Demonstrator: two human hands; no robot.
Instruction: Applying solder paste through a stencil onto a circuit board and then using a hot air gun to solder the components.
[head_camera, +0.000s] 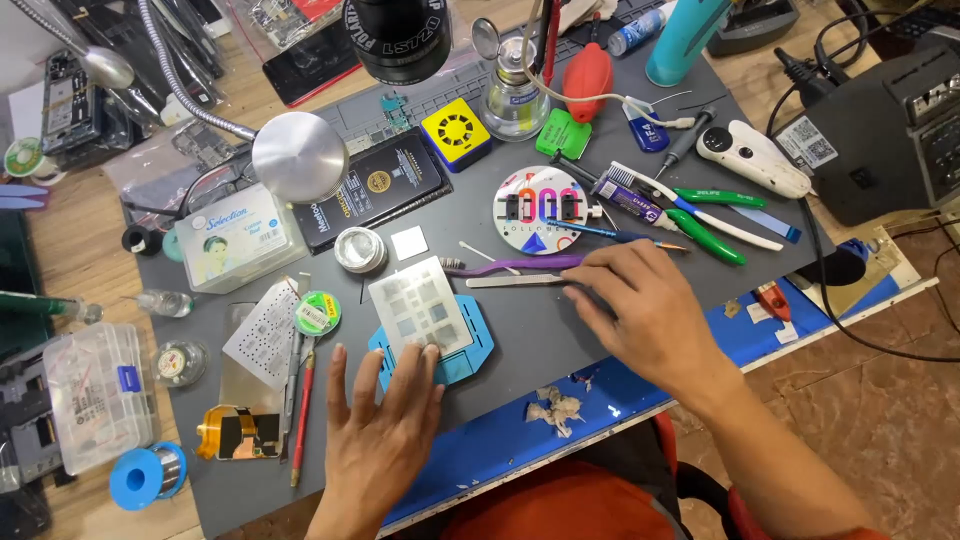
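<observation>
My left hand (382, 430) lies flat on the grey work mat (520, 330), its fingertips pressing the near edge of a square metal stencil (420, 305) that rests on a blue holder (470, 350). Fingers are spread and hold nothing. My right hand (645, 300) reaches over the mat to the right, fingertips touching the end of metal tweezers (515, 281) lying flat. A purple toothbrush (520, 264) lies just behind the tweezers. Whether the fingers grip the tweezers is unclear.
A round colourful disc (540, 210), green-handled tools (705, 235), a yellow square block (456, 133), a glass bottle (515, 95), a small tin (360, 249), a white box (235, 235), a lamp head (300, 157), solder spool (148, 473), clear parts box (97, 395) and paper scraps (555, 408) crowd the bench.
</observation>
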